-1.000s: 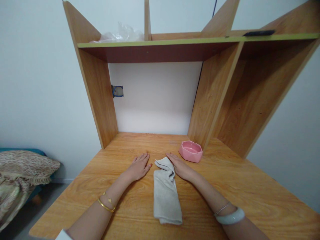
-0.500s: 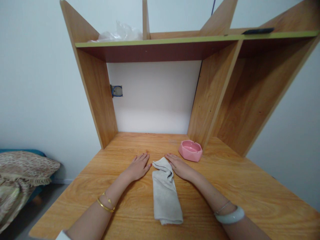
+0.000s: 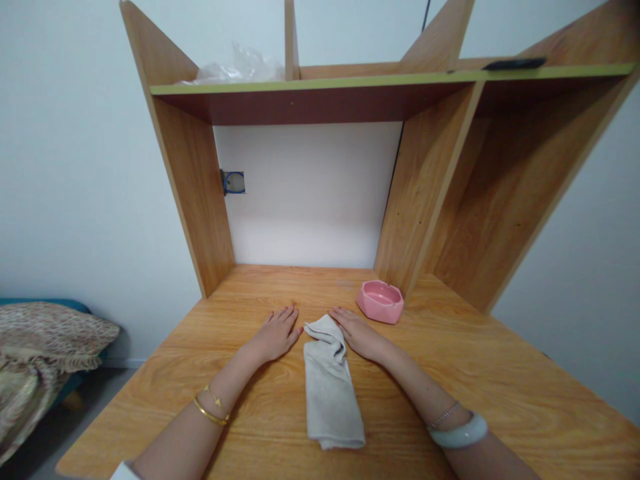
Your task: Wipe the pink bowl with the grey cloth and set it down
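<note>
A folded grey cloth [image 3: 333, 397] lies lengthwise on the wooden desk [image 3: 260, 413], its far end crumpled and turned over. My left hand [image 3: 275, 335] rests flat on the desktop just left of the cloth, fingers stretched out and holding nothing. On the other side, my right hand [image 3: 359, 333] lies flat with its fingers extended along the cloth's far right edge; its thumb is hidden or hard to make out. A pink faceted ashtray [image 3: 381, 303] stands right behind my right hand, apart from it.
Wooden side panels rise at the back, carrying a shelf [image 3: 320, 100] with a clear plastic bag [image 3: 243, 67] and a dark flat object [image 3: 515, 64]. An open wall socket box [image 3: 234, 182] shows at back left. A patterned blanket [image 3: 45, 340] lies low at far left.
</note>
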A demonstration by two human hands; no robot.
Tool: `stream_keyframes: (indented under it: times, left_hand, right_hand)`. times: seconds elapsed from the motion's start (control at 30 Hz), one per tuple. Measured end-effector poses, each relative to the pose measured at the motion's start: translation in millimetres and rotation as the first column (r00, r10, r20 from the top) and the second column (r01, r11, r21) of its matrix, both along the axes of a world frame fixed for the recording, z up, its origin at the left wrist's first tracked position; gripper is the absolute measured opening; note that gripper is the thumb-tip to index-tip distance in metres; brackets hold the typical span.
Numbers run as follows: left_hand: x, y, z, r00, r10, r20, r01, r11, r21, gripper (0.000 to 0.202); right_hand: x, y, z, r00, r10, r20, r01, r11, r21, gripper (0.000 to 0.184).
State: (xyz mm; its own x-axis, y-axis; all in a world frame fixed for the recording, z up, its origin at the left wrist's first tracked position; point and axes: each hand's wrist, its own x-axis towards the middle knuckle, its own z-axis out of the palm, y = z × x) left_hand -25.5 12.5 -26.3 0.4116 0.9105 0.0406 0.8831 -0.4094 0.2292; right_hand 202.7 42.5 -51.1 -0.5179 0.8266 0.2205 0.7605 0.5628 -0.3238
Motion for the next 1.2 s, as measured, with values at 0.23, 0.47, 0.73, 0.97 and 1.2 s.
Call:
stream_keyframes:
  times: [0.23,0.47,0.73,0.97,1.2]
  left_hand:
    - [-1.4,1.4,-3.8,1.0,0.001,0.024,-0.001,1.0,0.014,0.057]
    - [-0.8,0.6,-2.2,1.0,-0.003,0.007,0.003,1.0,0.008,0.058]
    - [-1.4,1.0,-3.3,1.0,-0.003,0.026,0.003,1.0,0.013,0.056]
    - [-0.6,1.1,-2.0,1.0,0.001,0.014,-0.001,1.0,0.002,0.057]
    - [-0.3,0.4,-0.9,1.0,0.001,0.008,0.0,1.0,-0.003,0.057]
  right_hand:
    - [-0.8,-1.6,1.6,1.0,-0.003,-0.002,0.003,1.0,0.002,0.041]
    - [-1.1,-2.6,3.3,1.0,-0.011,0.004,0.011,1.0,-0.005,0.041]
    - [-1.4,-4.6,4.9,1.0,-0.021,0.021,0.021,1.0,0.005,0.041]
    - [-0.9,-3.4,4.1,1.0,-0.014,0.026,0.014,1.0,0.017,0.041]
    - [-1.4,-4.0,5.3,1.0,-0.013,0.025,0.013,1.0,0.011,0.041]
